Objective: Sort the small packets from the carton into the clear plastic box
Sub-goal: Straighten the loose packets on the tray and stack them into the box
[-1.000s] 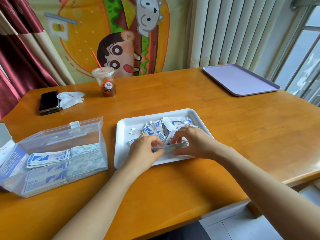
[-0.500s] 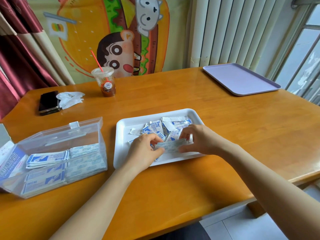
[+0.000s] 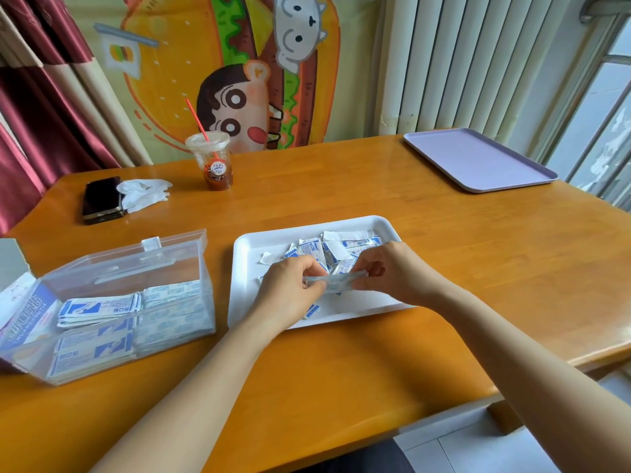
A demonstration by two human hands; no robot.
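Both hands meet low over the near half of the white tray [image 3: 243, 268]. The left hand [image 3: 290, 291] pinches one end of a thin stack of packets [image 3: 338, 280] between thumb and curled fingertips, and the right hand [image 3: 396, 271] pinches the other end the same way. The stack lies with its long axis left to right, right end slightly higher, and it shows edge-on. Half a second ago its broad face was tipped up toward view; the hands have barely shifted. Just behind them, loose packets [image 3: 317, 249] lie heaped in the tray. Left of the tray stands the clear plastic box [image 3: 119, 264], its lid up, with sorted packets [image 3: 99, 307] stacked flat inside, and the carton [image 3: 25, 314] is beyond it at the table's edge. Farther back are a phone [image 3: 100, 199], a tissue [image 3: 143, 192], a cup [image 3: 213, 162] and a purple tray [image 3: 478, 158].
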